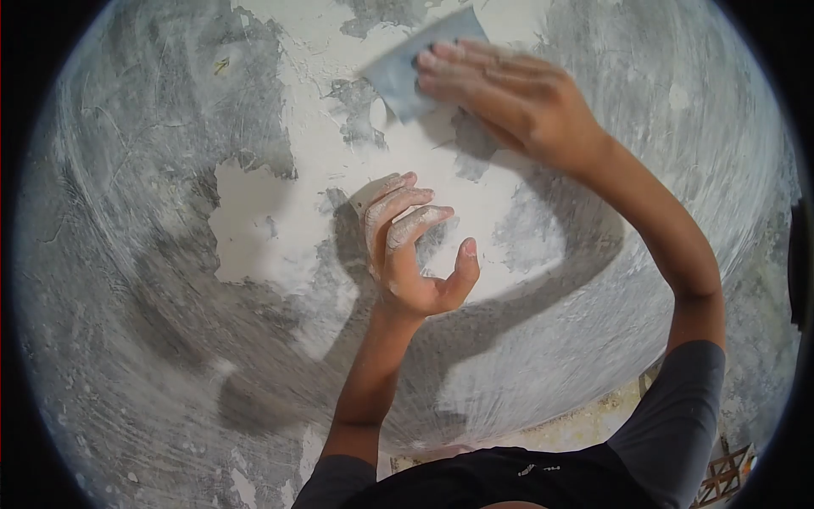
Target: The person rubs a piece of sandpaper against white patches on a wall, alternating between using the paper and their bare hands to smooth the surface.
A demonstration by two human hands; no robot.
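My right hand (509, 93), slightly blurred, grips a flat grey putty scraper (403, 72) against the upper part of the wall. The fingers lie across the scraper's right side, and its left edge reaches over white putty (326, 114). Lower down, near the middle of the view, my left hand (415, 246) is raised in front of the wall. Its fingers are loosely curled and apart, with the thumb out to the right and nothing held. White putty coats the fingers of that hand.
The grey wall (161, 119) fills most of the view, with uneven white patches (246, 220) and streaks. Shadows of both arms fall across it. At the lower right, beyond my sleeve (678, 416), is a brown lattice-like object (725, 475).
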